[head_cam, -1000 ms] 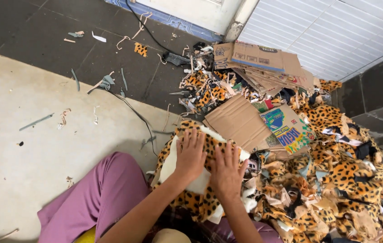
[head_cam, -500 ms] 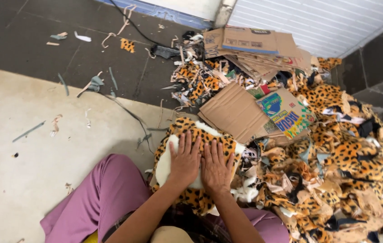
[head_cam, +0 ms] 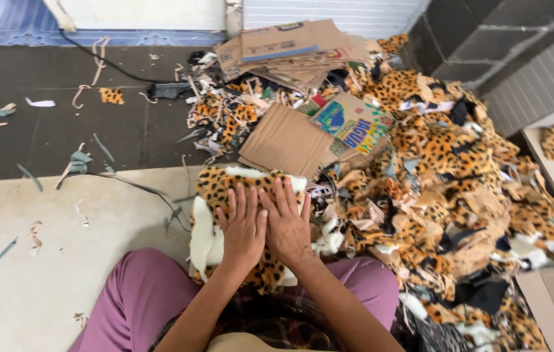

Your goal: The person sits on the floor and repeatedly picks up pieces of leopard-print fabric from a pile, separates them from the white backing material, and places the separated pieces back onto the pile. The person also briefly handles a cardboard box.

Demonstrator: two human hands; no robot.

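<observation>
Leopard-print plush piece (head_cam: 225,189) lower ctr, on lap | L hand (head_cam: 243,225) + R hand (head_cam: 288,225) flat on it, side by side, fingers spread | scrap heap (head_cam: 446,182) right | cardboard (head_cam: 287,140) just above

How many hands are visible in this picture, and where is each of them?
2. The left hand and the right hand lie flat, side by side, on the leopard-print fabric piece over the person's lap. No other hand is in view.

Both hands lie flat, palms down, side by side and touching: left hand (head_cam: 243,227) and right hand (head_cam: 288,225), fingers spread toward 12 o'clock, forearms converging from 6.
</observation>
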